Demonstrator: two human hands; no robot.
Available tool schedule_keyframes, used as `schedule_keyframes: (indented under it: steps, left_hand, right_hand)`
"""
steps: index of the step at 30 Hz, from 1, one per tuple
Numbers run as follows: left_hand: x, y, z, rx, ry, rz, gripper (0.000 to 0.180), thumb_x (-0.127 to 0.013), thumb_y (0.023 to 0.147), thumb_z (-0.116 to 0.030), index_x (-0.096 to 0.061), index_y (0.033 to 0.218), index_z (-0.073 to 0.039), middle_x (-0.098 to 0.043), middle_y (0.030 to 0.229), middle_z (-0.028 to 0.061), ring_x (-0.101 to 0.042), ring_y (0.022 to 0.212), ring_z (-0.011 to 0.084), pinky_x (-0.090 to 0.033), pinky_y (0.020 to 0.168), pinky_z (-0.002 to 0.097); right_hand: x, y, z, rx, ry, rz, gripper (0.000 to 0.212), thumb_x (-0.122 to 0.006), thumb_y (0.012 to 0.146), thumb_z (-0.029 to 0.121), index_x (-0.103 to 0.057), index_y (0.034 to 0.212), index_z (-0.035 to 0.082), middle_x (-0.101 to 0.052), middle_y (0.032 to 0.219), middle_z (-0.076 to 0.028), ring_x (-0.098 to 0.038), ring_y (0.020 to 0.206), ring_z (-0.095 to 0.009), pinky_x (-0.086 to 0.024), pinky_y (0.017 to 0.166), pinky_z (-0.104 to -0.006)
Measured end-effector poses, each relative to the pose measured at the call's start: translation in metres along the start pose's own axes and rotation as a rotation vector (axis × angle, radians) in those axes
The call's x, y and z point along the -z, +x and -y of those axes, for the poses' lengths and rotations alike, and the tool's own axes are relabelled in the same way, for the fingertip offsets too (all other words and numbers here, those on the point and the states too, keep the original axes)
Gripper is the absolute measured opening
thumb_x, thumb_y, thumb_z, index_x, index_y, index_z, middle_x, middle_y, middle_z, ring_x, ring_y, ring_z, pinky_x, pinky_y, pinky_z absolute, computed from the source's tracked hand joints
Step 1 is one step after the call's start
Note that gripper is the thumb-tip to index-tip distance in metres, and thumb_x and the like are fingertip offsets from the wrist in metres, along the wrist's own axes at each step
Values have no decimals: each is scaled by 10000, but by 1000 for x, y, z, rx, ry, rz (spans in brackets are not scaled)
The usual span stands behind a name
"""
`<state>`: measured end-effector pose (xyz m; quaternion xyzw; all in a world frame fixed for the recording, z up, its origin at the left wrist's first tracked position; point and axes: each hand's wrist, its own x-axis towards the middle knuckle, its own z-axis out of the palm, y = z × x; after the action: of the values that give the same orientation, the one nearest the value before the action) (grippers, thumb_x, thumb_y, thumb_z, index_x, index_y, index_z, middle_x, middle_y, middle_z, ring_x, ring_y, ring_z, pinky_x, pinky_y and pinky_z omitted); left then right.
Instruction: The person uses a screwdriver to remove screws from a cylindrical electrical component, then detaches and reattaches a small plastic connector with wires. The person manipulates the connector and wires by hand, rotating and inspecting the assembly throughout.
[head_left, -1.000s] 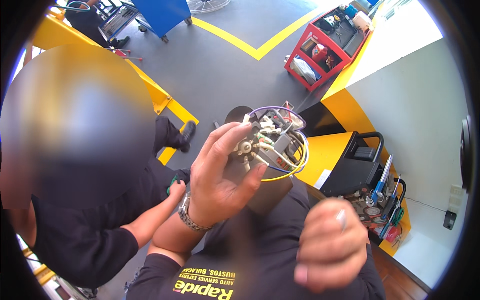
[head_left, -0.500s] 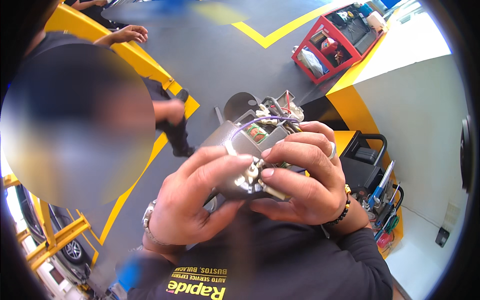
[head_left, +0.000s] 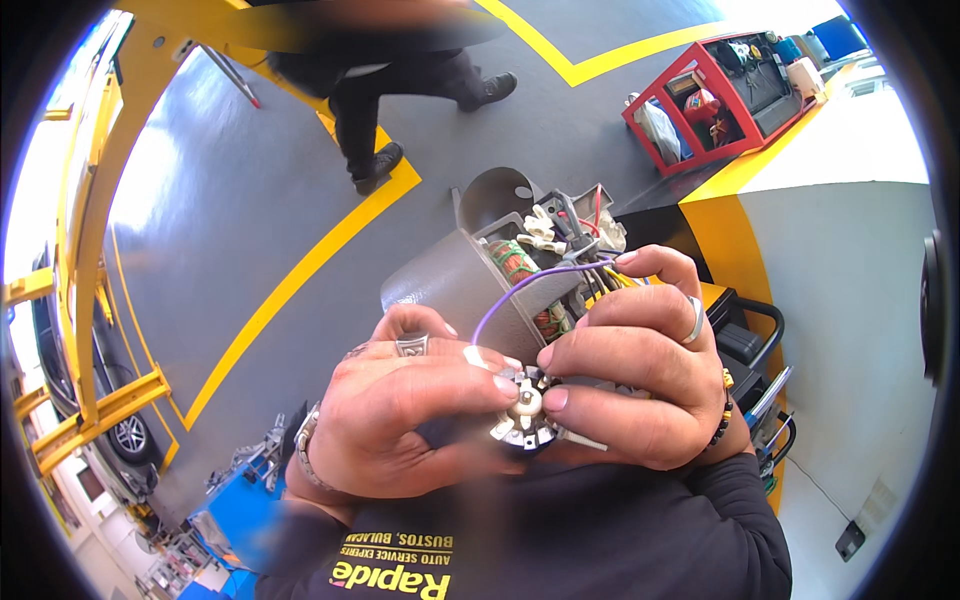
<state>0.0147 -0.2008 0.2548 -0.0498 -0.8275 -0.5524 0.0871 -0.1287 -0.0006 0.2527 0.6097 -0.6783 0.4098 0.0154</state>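
Close to my chest, a small round rotary switch (head_left: 525,405) with a white centre and metal terminals round its rim sits between my hands. My left hand (head_left: 395,405) closes on its left side, fingertips at the white centre. Opposite, my right hand (head_left: 640,385) grips it with thumb and fingertips. A purple wire (head_left: 530,290) arches from a pale connector at my left fingers to near my right index finger. Just beyond is a grey metal housing (head_left: 440,285), open on one side. Inside are a copper coil (head_left: 515,260), white connectors (head_left: 540,230) and several coloured wires. My fingers hide the switch's underside.
A person in dark trousers (head_left: 360,115) stands beyond the yellow floor line. At the far right is a red tool cart (head_left: 710,145). A black case (head_left: 740,345) and hand tools lie by my right arm; a blue cabinet (head_left: 235,525) stands at lower left, near yellow lift posts (head_left: 90,250).
The view has shifted, and the person at the left now appears at the top. The switch and housing have turned slightly in my hands, showing more of the terminals and purple wire.
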Motion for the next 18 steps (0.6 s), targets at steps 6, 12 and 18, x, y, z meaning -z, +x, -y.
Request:
schedule_keyframes:
  steps: [6, 12, 18]
  left_hand:
    - [-6, -2, -1, 0, 48, -38, 601, -991, 586, -275, -648, 1066, -161, -764, 866, 36, -746, 853, 216, -424, 896, 388]
    - [-8, -1, -3, -25, 83, -52, 566, -978, 604, -249, -663, 1066, -159, -757, 853, 20, -737, 832, 205, -424, 898, 386]
    - [-11, -4, -3, 3, 31, -87, 530, -931, 674, -255, -714, 1150, -164, -748, 932, -1, -714, 876, 173, -408, 937, 368]
  right_hand:
    - [11, 3, 10, -148, 2, 54, 463, -908, 657, 343, -648, 1032, 258, -568, 1068, -7, -598, 916, -190, -432, 996, -520]
    - [17, 5, 13, -81, -106, 111, 444, -899, 653, 345, -636, 994, 240, -588, 1029, 22, -585, 898, -181, -431, 1014, -523]
    - [13, 6, 11, -73, -55, 112, 437, -881, 651, 369, -629, 967, 204, -647, 994, 43, -573, 875, -181, -446, 993, -503]
